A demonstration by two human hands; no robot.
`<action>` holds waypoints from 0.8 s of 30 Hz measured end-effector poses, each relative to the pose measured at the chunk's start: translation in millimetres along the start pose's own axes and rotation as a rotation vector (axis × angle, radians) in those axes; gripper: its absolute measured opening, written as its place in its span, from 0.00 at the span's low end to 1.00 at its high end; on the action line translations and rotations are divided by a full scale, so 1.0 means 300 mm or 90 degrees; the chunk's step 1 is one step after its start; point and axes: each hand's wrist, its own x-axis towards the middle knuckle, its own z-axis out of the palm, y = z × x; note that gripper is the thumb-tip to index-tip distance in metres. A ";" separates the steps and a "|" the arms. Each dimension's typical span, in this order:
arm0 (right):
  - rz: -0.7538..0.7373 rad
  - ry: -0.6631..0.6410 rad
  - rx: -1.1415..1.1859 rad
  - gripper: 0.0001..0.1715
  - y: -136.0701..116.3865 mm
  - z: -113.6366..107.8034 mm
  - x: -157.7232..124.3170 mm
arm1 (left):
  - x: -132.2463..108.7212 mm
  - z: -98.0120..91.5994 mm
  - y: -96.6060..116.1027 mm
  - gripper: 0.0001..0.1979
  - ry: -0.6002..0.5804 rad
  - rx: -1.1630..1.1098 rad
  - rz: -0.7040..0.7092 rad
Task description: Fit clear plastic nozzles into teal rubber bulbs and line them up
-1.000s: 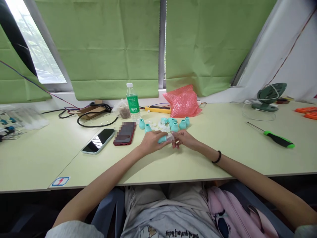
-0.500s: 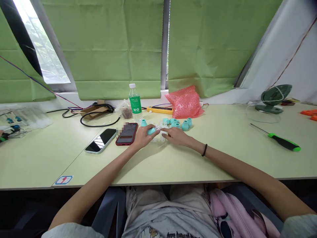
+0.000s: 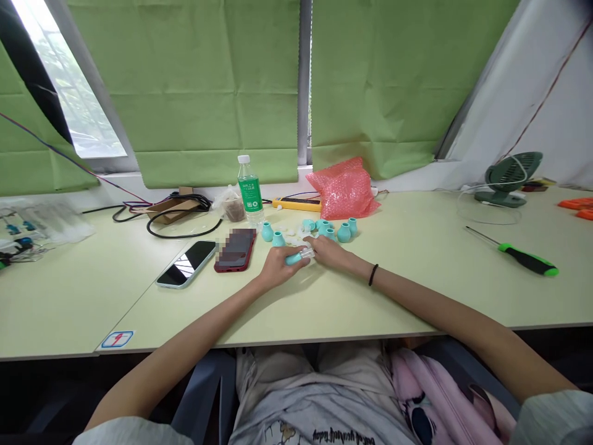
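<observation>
My left hand [image 3: 278,267] is closed around a teal squeeze bulb [image 3: 293,259] with a clear plastic tip [image 3: 306,253] pointing right. My right hand [image 3: 331,252] is just beyond that tip, its index finger stretched out to the small translucent pieces [image 3: 291,236] on the table. The right thumb is mostly hidden, and I see nothing held in that hand. Two loose teal bulbs [image 3: 267,232] stand upright behind my left hand. Several more teal bulbs [image 3: 343,233] are grouped behind my right hand.
Two phones, one pale-edged [image 3: 186,264] and one red-cased [image 3: 235,250], lie left of my left hand. Behind stand a water bottle [image 3: 251,194], a yellow tool [image 3: 296,204] and a pink bubble-wrap bag [image 3: 345,190]. Rightward are a screwdriver [image 3: 523,257] and green fan [image 3: 512,176].
My left hand has drawn nearer and slightly right with the bulb, uncovering a second loose teal bulb. My right index finger has shifted to pieces farther back.
</observation>
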 end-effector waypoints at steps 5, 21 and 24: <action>-0.007 0.045 0.028 0.12 0.007 -0.007 -0.017 | -0.002 0.003 -0.002 0.19 0.012 0.046 -0.028; 0.044 0.213 0.649 0.19 0.010 -0.034 -0.174 | -0.015 0.007 0.028 0.15 -0.052 -0.021 -0.025; 0.068 0.195 0.688 0.19 0.008 -0.024 -0.179 | -0.017 0.005 0.035 0.16 -0.064 -0.054 -0.021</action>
